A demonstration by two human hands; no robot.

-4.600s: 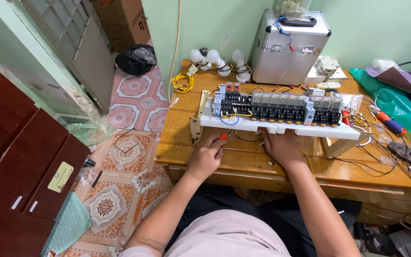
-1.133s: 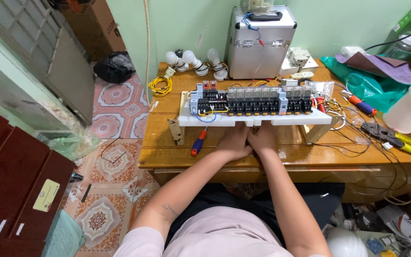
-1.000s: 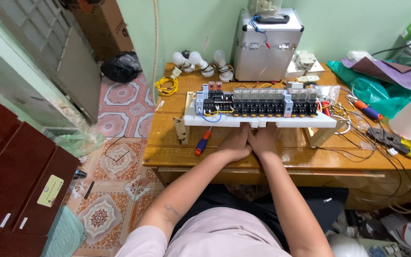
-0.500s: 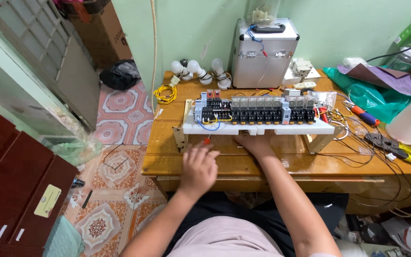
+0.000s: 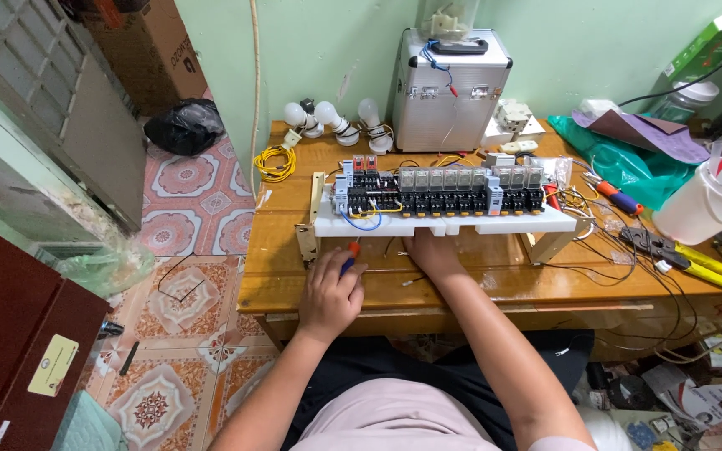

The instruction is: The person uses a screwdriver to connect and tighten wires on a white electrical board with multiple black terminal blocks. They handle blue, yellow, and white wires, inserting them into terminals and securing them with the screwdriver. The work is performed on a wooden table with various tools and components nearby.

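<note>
On a wooden table point(image 5: 478, 288) stands a white board point(image 5: 444, 222) carrying a row of black relays and terminal blocks with wires. My left hand point(image 5: 329, 294) lies on the table in front of the board's left end, its fingers curled over a small screwdriver point(image 5: 349, 256) with a blue and orange handle. My right hand point(image 5: 432, 251) rests against the lower front edge of the board near its middle; its fingers are partly hidden under the board.
A silver metal case point(image 5: 449, 92) stands at the back of the table, with light bulbs in sockets point(image 5: 332, 121) and a yellow wire coil point(image 5: 275, 163) to its left. On the right lie pliers point(image 5: 695, 260), screwdrivers point(image 5: 616, 196), loose wires and a white bucket point(image 5: 708, 202).
My left hand left the board's front edge, swung out to the left and came down on the screwdriver. My right hand stayed at the board. The view shifted slightly.
</note>
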